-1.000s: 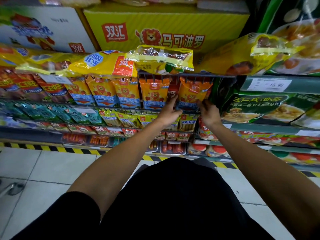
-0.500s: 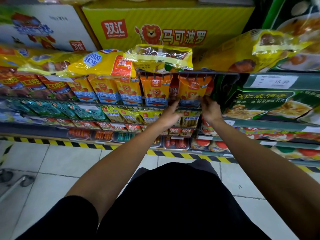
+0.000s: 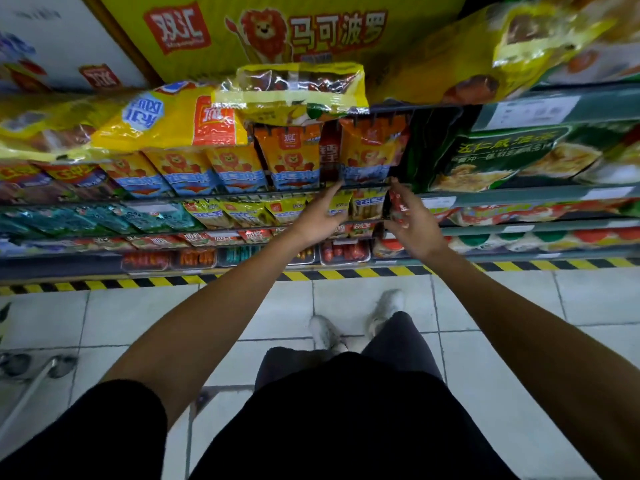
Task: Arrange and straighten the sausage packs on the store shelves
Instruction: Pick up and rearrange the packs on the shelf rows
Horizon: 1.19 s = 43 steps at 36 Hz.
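Orange lion-print sausage packs hang in a row on the wire shelf; the rightmost pack [image 3: 372,150] hangs beside another [image 3: 291,157]. My left hand [image 3: 320,216] reaches up with straight fingers, its fingertips just under the rightmost pack's lower edge. My right hand [image 3: 412,223] is a little lower at the pack's right side, fingers loosely spread, holding nothing. Below them a row of yellow-green sausage packs [image 3: 367,206] stands on the lower shelf.
Big yellow bags [image 3: 294,91] lie on the shelf above. Green packaged goods [image 3: 502,157] fill the right section. Trays of sausages [image 3: 343,252] line the bottom shelf above a yellow-black floor stripe [image 3: 346,273]. My feet stand on the tiled floor.
Both hands have come off the rightmost orange pack and dropped slightly lower. The view has tilted down, showing my feet and more floor.
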Available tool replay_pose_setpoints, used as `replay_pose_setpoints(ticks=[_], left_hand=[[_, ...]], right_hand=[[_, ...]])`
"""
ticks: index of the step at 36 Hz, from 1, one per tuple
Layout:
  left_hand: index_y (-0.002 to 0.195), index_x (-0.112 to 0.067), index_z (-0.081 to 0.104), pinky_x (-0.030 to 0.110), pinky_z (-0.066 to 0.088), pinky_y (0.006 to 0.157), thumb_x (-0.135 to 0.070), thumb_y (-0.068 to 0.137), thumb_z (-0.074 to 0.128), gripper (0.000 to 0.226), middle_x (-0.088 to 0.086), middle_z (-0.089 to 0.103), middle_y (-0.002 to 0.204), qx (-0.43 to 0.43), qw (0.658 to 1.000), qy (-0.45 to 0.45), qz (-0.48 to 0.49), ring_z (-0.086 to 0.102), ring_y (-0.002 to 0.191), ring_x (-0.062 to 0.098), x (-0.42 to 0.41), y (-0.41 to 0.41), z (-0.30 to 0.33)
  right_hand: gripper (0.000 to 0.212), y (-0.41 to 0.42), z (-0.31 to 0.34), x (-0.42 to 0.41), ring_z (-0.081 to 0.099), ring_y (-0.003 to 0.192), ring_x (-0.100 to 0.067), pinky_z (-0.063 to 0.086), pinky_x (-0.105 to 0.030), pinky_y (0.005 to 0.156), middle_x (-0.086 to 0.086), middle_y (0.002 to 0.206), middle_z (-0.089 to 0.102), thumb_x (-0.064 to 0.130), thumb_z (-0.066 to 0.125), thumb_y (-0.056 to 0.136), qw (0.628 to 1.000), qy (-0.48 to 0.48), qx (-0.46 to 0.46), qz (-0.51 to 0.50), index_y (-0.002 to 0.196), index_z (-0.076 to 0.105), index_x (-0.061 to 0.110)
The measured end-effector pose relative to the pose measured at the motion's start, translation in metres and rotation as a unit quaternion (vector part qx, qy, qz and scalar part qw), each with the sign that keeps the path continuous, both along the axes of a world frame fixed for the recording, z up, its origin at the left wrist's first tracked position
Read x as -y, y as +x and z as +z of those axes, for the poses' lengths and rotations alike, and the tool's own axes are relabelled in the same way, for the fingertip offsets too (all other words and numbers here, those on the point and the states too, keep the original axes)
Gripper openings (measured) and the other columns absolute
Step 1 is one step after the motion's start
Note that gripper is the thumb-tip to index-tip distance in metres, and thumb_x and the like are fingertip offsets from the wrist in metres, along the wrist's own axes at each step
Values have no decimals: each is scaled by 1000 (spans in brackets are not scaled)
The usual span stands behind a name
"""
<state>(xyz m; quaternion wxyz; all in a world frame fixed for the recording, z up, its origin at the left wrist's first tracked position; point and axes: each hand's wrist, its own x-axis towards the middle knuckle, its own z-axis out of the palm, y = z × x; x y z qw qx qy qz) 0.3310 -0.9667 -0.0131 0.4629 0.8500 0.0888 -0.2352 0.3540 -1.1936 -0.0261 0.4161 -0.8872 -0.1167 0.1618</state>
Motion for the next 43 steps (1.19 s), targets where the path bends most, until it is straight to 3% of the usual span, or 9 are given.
replay_pose_setpoints(ticks=[4,6,8,10,14,19,28,33,43], left_hand=[[162,-27,16,43,52,92,-22,104,57,72,18,27,164,-5,1000,12,14,56,121,44,-7,-10,6],[162,-22,18,35,54,77,-16,104,56,70,30,32,158,11,1000,25,13,66,104,34,-11,-20,10],[162,-20,19,33,47,102,-15,104,56,69,18,26,164,25,999,34,10,48,138,33,-16,-30,11],[162,-21,21,32,39,113,-14,104,56,68,6,20,168,24,999,42,13,31,150,26,-20,-41,16],[161,-19,24,35,35,116,-10,103,56,67,6,21,168,39,997,64,23,28,152,27,-21,-61,41],[160,-20,27,43,34,120,-14,104,55,63,6,24,166,68,993,100,6,28,151,27,-15,-84,69],[159,-23,27,27,34,109,-17,105,54,61,0,26,165,146,978,144,24,31,149,23,3,-113,106],[160,-26,28,42,25,125,-21,105,54,61,-5,25,166,179,971,158,-5,20,154,16,6,-115,117],[160,-32,25,28,21,120,-26,107,49,59,-15,18,166,251,952,159,-67,16,152,6,30,-85,149]], right_hand=[[66,-13,18,14,47,137,-22,46,-36,107,-10,154,42,10,63,99,1000,10,-17,-19,156,32,13],[65,-16,26,23,50,131,-17,45,-22,100,-9,153,45,12,63,99,1000,-5,-22,-8,156,32,16],[65,-15,34,30,50,127,-14,40,-16,95,-9,151,47,15,65,99,999,-32,-15,17,156,34,14],[65,-13,40,37,51,133,-23,43,-29,102,-10,151,49,19,67,97,998,-58,1,38,155,36,13],[62,-13,59,46,46,140,-25,43,-47,111,-7,152,48,25,66,98,996,-66,11,61,154,39,16],[57,-25,83,53,44,140,-23,40,-42,113,-5,153,47,27,63,100,994,-63,30,89,152,41,22],[61,-44,118,66,44,141,-24,40,-49,114,-6,154,47,32,64,98,993,-40,37,100,153,41,17],[58,-45,144,73,42,142,-20,37,-42,116,-1,156,43,32,60,101,994,-35,57,87,154,39,20],[56,-36,177,73,43,141,-14,41,-45,114,5,154,47,31,62,100,996,21,80,13,152,43,22]])
